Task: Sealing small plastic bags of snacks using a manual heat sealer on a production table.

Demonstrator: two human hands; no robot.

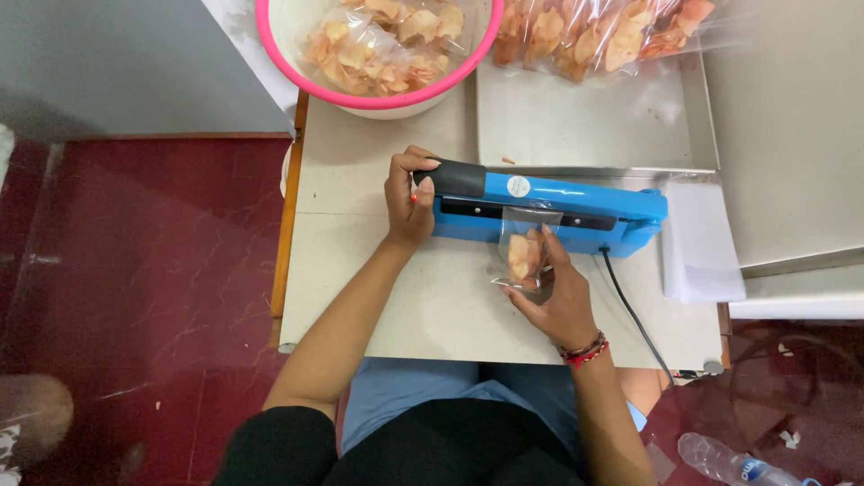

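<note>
A blue heat sealer point(576, 205) with a black handle lies across a small pale table point(360, 270). My left hand point(409, 196) grips the black handle end and holds the arm pressed down. My right hand point(553, 297) holds a small clear bag of orange chips point(522, 256), with the bag's open top caught under the sealer's bar. A red bead bracelet sits on my right wrist.
A pink-rimmed basin point(378, 97) of bagged chips stands at the table's far left. More clear chip bags point(594, 31) lie on a steel tray point(585, 126) behind the sealer. White sheets point(702, 243) lie at right. The sealer's black cord point(634, 315) runs off the front edge. A plastic bottle point(733, 463) lies on the red floor.
</note>
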